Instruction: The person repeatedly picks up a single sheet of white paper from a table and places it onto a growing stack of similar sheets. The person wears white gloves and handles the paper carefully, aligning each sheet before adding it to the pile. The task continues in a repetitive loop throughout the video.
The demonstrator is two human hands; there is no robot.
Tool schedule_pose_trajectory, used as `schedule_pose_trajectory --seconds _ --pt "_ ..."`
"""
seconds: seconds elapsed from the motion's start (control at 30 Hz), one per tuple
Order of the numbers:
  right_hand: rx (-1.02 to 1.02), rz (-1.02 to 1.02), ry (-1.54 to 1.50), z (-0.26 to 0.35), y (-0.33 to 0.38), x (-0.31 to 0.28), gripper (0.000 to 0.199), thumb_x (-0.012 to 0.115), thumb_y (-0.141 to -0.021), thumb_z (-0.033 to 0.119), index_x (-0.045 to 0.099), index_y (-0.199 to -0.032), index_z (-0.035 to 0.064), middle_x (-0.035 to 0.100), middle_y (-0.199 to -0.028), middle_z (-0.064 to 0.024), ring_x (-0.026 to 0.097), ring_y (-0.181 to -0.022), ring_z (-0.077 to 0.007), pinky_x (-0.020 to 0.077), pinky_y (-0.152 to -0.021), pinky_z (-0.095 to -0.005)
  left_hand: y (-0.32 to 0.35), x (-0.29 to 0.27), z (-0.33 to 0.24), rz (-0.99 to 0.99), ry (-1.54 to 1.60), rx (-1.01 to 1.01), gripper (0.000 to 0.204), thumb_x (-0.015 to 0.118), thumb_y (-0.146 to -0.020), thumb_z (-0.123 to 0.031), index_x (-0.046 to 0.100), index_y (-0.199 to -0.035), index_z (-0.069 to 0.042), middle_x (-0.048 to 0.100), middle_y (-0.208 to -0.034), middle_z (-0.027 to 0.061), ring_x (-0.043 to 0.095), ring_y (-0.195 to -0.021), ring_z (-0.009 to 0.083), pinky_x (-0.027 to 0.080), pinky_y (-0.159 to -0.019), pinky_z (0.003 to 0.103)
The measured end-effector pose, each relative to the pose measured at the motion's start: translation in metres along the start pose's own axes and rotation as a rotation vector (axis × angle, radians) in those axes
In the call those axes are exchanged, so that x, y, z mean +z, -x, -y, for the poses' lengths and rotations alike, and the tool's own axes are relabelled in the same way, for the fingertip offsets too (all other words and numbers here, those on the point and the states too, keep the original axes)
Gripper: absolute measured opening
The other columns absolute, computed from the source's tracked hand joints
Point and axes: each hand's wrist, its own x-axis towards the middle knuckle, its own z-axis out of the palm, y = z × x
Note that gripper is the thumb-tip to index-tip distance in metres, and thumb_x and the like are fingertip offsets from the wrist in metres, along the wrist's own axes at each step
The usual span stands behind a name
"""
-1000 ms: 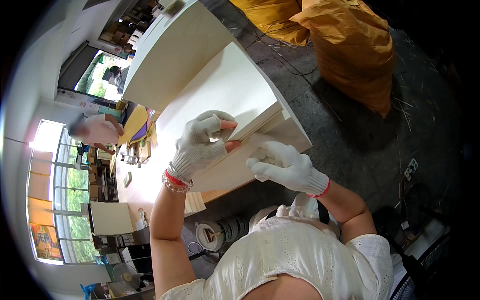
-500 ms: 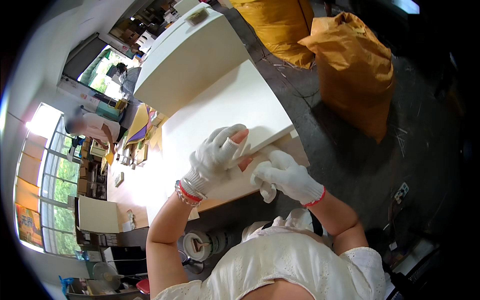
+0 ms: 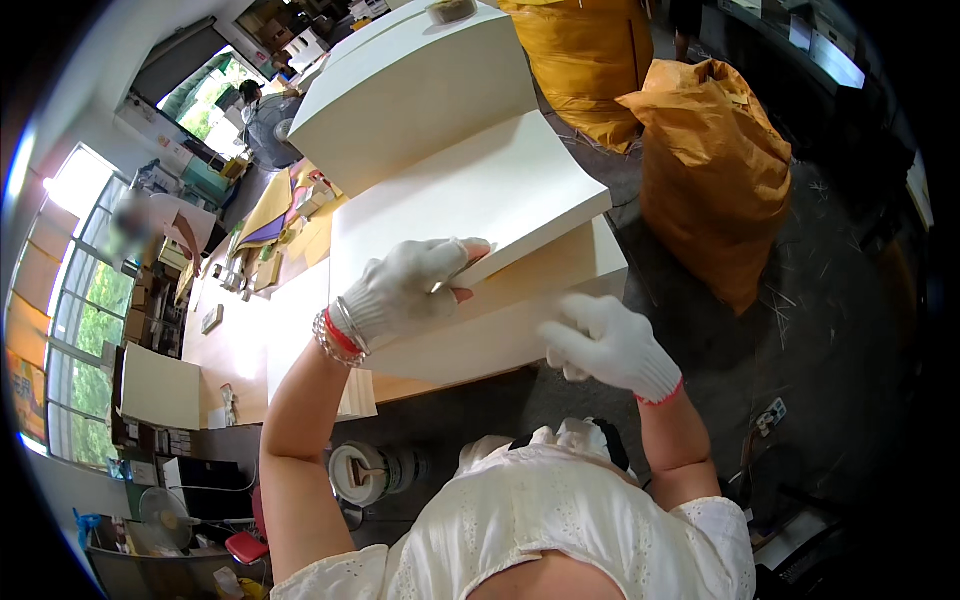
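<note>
My left hand [image 3: 415, 285], in a white knit glove with its fingertips showing, grips the near edge of a thick stack of white sheets [image 3: 470, 185]. The thumb lies under that edge and the fingers on top, so it is lifted off the sheets [image 3: 590, 250] below. To the right, my right hand [image 3: 615, 345], in the same kind of glove, hovers apart from the paper with nothing visible in it. Its fingers are spread a little and partly smeared by motion. Beyond the lifted stack, a taller pile of white sheets [image 3: 410, 100] curves upward.
Two orange woven sacks [image 3: 715, 180] [image 3: 590, 60] stand on the dark floor to the right. A white bucket [image 3: 360, 472] sits below the table edge. On the wooden table [image 3: 225, 350] lie small blocks and coloured sheets. Another person [image 3: 180, 220] works at the far left.
My right hand has moved right and away from the paper edge. My left hand has shifted left, still gripping the stack, whose near edge now stands farther from the sheets below.
</note>
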Motion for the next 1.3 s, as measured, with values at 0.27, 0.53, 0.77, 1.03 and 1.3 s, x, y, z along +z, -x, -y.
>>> schedule_pose_trajectory --seconds 0.27,0.53,0.77,1.03,1.3 --pt "-0.251 0.145 -0.37 0.007 0.002 0.029 0.046 0.061 -0.092 0.016 0.051 -0.133 -0.0015 0.068 -0.081 -0.0075 0.064 -0.068 -0.0097 0.0505 -0.06 -0.0227 -0.009 0.004 -0.014 -0.033 -0.199 0.002 0.041 0.072 -0.072 -0.002 0.066 -0.112 -0.007 0.069 -0.088 0.0112 0.069 -0.076 0.0264 0.055 -0.066 0.031" --pt "-0.383 0.204 0.201 -0.005 0.013 0.022 0.044 0.06 -0.091 0.023 0.055 -0.131 0.0047 0.071 -0.081 -0.0075 0.068 -0.07 -0.0143 0.0521 -0.065 -0.0251 -0.014 0.038 -0.016 -0.262 -0.542 0.174 0.052 0.069 -0.066 -0.01 0.06 -0.117 -0.012 0.067 -0.108 0.0067 0.069 -0.083 0.0246 0.056 -0.065 0.036" --pt "-0.288 0.157 0.065 0.005 0.03 0.01 0.047 0.062 -0.09 0.015 0.052 -0.133 -0.0001 0.07 -0.08 -0.0075 0.066 -0.065 -0.0108 0.0514 -0.062 -0.0244 -0.02 0.044 -0.026 -0.161 -0.6 -0.016 0.056 0.071 -0.071 -0.017 0.052 -0.123 -0.011 0.064 -0.111 0.0077 0.066 -0.09 0.027 0.055 -0.071 0.038" --pt "-0.34 -0.189 0.209 0.008 0.0 0.018 0.063 0.061 -0.09 0.031 0.039 -0.141 -0.0005 0.066 -0.069 -0.0105 0.068 -0.065 -0.0189 0.0511 -0.066 -0.0315 -0.037 -0.001 -0.028 -0.4 -0.269 -0.185 0.024 0.063 -0.074 -0.017 0.055 -0.095 -0.007 0.063 -0.079 0.0183 0.062 -0.075 0.0392 0.05 -0.064 0.047" --pt "-0.553 -0.045 0.349 0.026 -0.007 0.041 0.053 0.066 -0.089 0.014 0.047 -0.137 0.0025 0.068 -0.084 -0.0059 0.065 -0.071 -0.0109 0.05 -0.066 -0.0224 -0.006 -0.06 0.021 -1.031 -0.034 -0.261 0.017 0.067 -0.078 -0.006 0.052 -0.085 -0.003 0.06 -0.071 0.0113 0.054 -0.059 0.02 0.046 -0.058 0.033"
